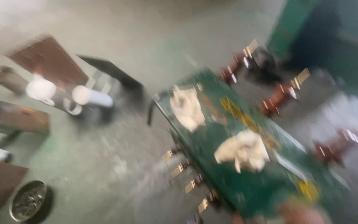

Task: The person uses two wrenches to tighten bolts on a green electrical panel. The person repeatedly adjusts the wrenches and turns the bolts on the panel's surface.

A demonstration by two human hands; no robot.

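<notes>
Green flat board [245, 166] lies on the grey floor [117, 166]; two crumpled pale rags [244, 151] rest on top. Our hand [301, 215] at its near edge is blurred; finger state we cannot tell.

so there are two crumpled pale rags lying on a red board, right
Not quite: the head view shows the board is dark green with yellow marks, not red. The two crumpled pale rags do lie on it.
</notes>
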